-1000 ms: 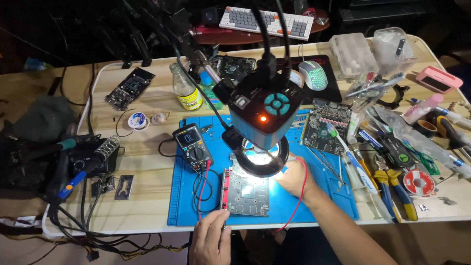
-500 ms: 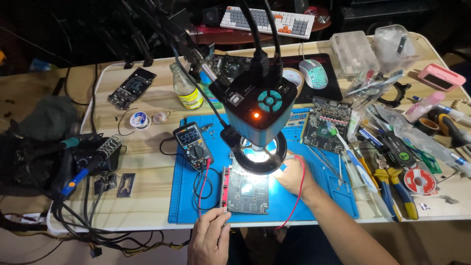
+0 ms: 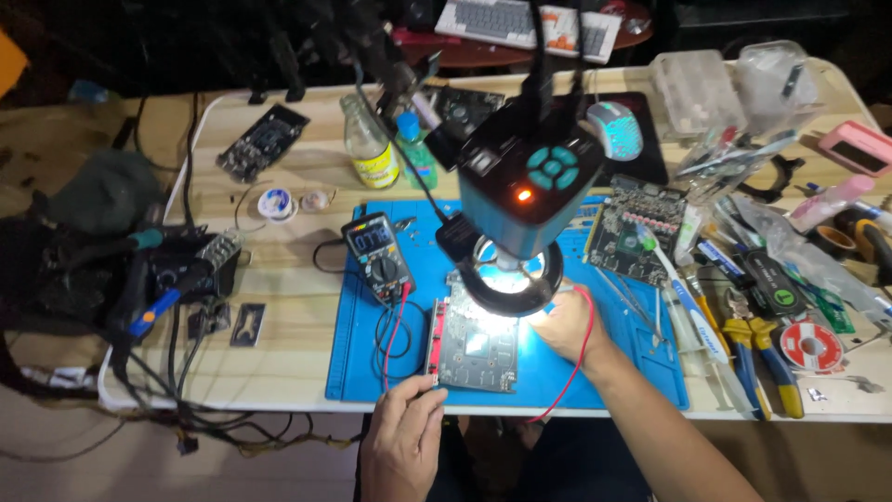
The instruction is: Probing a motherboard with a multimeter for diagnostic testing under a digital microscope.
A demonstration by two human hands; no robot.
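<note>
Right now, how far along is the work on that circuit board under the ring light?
Already set up: the circuit board lies on the blue mat under the lit ring light, and the multimeter is switched on with leads plugged in. In hand: the left hand is at the board's near edge, the right hand with the red lead at its lit edge. What remains cannot be told.

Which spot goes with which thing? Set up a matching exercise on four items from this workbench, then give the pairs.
Things:
1. grey circuit board with red edge
2. black handheld multimeter
3. yellow-handled pliers
4. white computer mouse

Places:
A. on the dark pad at the back of the table
B. under the lit ring lamp
C. on the bare tabletop right of the blue mat
D. on the blue mat's left part

Pairs: 1-B, 2-D, 3-C, 4-A
</note>
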